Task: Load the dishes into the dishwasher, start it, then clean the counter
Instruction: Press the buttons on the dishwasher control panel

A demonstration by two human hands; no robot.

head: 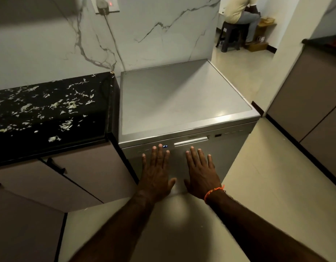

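1. While the dishwasher (pixel 184 103) sits mid-frame with its door closed, both hands lie flat against the door front.
2. Left hand (pixel 156 171), fingers straight and spread, holds nothing; fingertips reach the lit display (pixel 165 146).
3. Right hand (pixel 201 171), equally flat and empty, sits just below the handle (pixel 190 141).
4. Black counter (pixel 50 114), left of frame, is strewn with pale scraps (pixel 66 125).

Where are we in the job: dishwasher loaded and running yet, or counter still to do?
The dishwasher door is closed, so loading looks done. In hand: left hand and right hand lie flat on the door, and the display reads P4; whether the cycle has started I cannot tell. Left: the black counter is strewn with pale vegetable scraps.
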